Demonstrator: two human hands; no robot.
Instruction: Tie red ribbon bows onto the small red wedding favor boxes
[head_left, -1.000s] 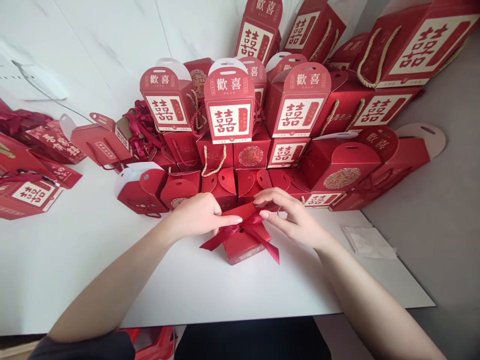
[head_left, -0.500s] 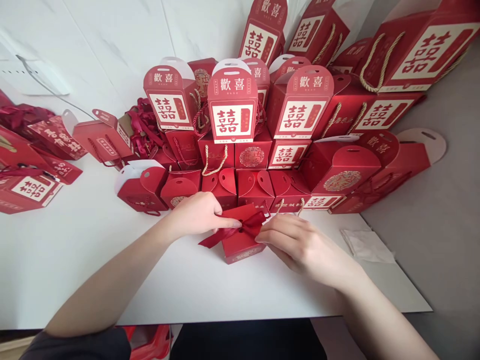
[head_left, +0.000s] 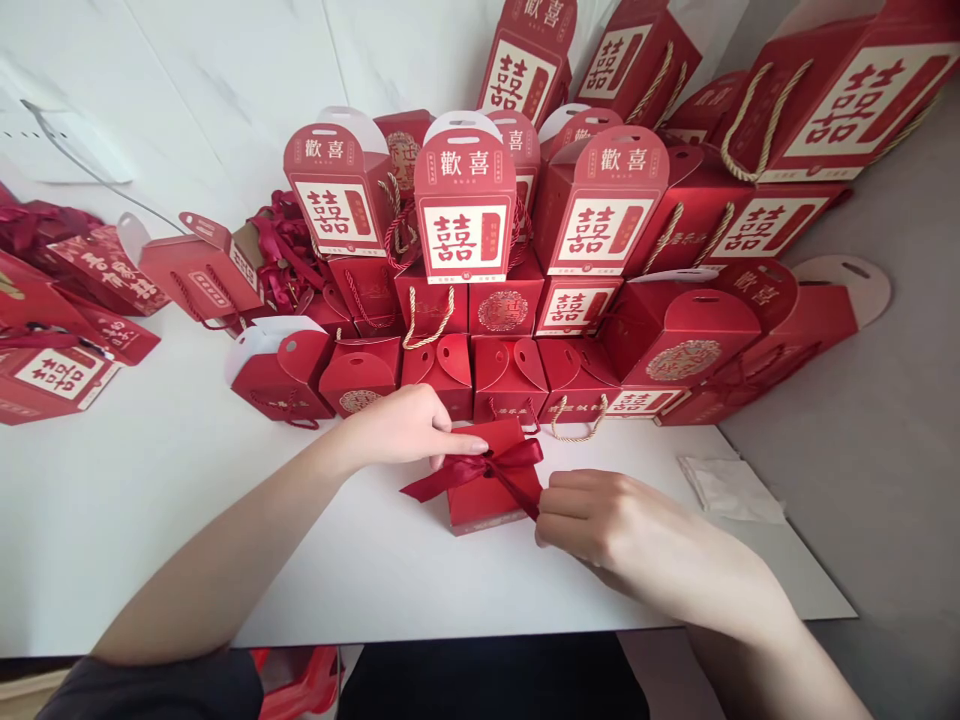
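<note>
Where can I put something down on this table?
Bare white table shows between the left arm and the red boxes, and in front of the ribboned box, beside the right hand. Behind it, gift boxes crowd together.
</note>
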